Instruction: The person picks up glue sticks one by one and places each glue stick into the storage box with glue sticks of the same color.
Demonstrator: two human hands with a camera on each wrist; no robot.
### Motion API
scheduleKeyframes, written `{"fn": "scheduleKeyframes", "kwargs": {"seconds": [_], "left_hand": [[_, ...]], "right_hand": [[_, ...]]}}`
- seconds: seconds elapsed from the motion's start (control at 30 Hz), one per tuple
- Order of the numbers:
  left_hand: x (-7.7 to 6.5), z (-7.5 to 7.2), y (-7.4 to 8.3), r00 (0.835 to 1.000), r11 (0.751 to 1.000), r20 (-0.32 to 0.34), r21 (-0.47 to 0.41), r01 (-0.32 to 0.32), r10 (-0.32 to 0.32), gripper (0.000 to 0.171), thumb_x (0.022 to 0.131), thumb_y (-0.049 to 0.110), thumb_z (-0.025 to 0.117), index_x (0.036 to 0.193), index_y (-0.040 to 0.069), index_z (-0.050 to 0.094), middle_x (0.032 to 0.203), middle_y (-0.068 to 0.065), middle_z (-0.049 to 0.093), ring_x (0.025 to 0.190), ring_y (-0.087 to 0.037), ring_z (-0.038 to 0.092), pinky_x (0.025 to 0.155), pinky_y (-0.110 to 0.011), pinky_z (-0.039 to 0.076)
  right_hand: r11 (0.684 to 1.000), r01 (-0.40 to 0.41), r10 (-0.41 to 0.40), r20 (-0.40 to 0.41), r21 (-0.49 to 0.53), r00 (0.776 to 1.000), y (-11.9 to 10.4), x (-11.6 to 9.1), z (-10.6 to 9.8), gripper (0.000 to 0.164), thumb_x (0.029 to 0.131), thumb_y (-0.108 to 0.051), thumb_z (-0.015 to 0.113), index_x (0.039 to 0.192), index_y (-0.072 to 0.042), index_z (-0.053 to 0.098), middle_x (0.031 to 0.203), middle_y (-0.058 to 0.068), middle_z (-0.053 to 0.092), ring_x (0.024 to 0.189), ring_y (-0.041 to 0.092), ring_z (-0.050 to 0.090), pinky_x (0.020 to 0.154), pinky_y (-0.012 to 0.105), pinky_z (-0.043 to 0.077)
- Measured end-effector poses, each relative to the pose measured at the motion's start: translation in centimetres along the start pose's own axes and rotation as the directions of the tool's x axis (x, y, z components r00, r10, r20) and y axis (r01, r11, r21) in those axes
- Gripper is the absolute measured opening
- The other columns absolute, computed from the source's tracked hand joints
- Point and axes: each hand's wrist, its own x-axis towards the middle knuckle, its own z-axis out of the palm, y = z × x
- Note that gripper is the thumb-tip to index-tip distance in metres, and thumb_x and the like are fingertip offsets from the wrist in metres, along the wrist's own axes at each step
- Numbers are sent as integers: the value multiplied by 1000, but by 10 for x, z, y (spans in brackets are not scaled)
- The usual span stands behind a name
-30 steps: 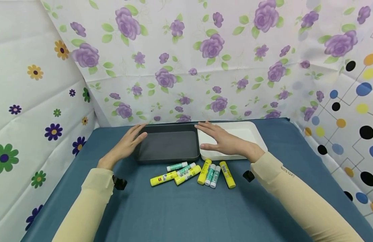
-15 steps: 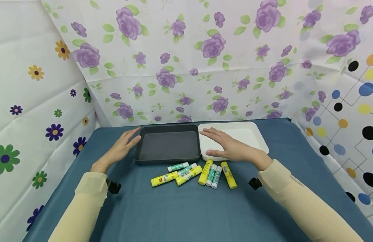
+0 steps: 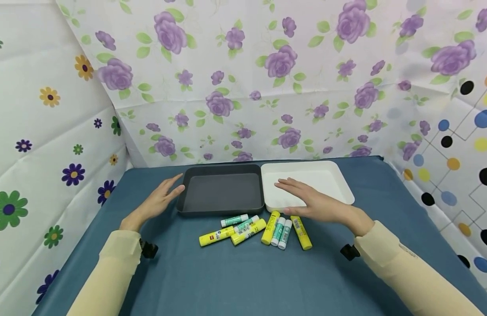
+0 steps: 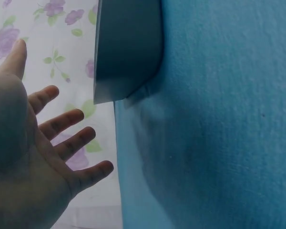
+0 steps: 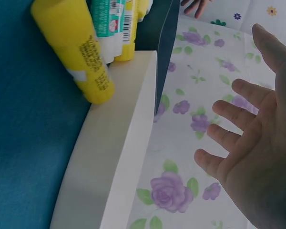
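My left hand (image 3: 155, 203) hovers beside the left edge of a dark grey tray (image 3: 223, 213), holding nothing. In the left wrist view its fingers (image 4: 69, 121) are spread apart. My right hand (image 3: 316, 204) hangs over the front of a white tray (image 3: 306, 165), fingers extended and nothing in them. Just in front of the trays lie yellow glue sticks (image 3: 216, 236) and smaller teal-and-white glue sticks (image 3: 234, 220). One yellow glue stick (image 3: 301, 235) lies below the right hand's thumb; the right wrist view shows this yellow glue stick (image 5: 76, 47) close up by the white tray's wall.
A blue cloth (image 3: 227, 281) covers the table. Floral fabric (image 3: 243, 87) hangs behind the trays, with more patterned fabric on both sides. The two trays stand side by side, edges touching or nearly so. A small black camera (image 3: 149, 249) sits at the left wrist.
My right hand has moved right and toward me, from the white tray's left part to its front edge. The left hand has drawn a little left, off the dark tray's edge. The glue sticks stay put.
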Motion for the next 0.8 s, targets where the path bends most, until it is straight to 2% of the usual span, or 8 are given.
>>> {"fn": "scheduleKeyframes", "kwargs": {"seconds": [0.17,0.37,0.57,0.67,0.8], "left_hand": [[-1,0,-5,1000,1000,-7,-1,18,-18,79,109,59,40,169,13,16,167,-30,16,150,-55,20,114,-78,23],[-4,0,-10,1000,999,-29,-32,-10,9,77,111,54,39,168,9,15,162,-31,26,145,-52,33,113,-73,31],[-5,3,-14,999,999,-35,-50,3,-5,76,111,54,40,168,8,17,161,-30,31,144,-52,35,113,-73,32],[-5,4,-16,999,998,-38,-59,10,-13,76,111,53,40,168,8,18,160,-30,34,144,-52,37,112,-72,34],[-6,6,-19,999,998,-33,-66,21,-23,78,110,56,40,168,8,17,159,-30,36,142,-51,40,111,-70,37]], "right_hand": [[1000,12,-12,-3,7,1000,3,-10,4,77,104,-42,65,168,-27,25,173,7,16,159,35,14,120,69,26],[1000,16,-17,-5,-13,1000,7,-20,9,78,103,-45,65,168,-29,24,173,7,17,158,36,16,120,70,26],[1000,0,0,-10,16,1000,9,-27,11,76,104,-42,65,167,-29,26,173,6,20,157,37,19,119,71,27],[1000,-5,5,-14,24,1000,9,-30,12,76,103,-47,64,167,-28,27,172,5,22,157,38,21,118,71,28],[999,-5,5,-14,41,1000,9,-34,14,76,104,-46,64,167,-24,27,171,8,24,155,40,23,117,72,29]]}}
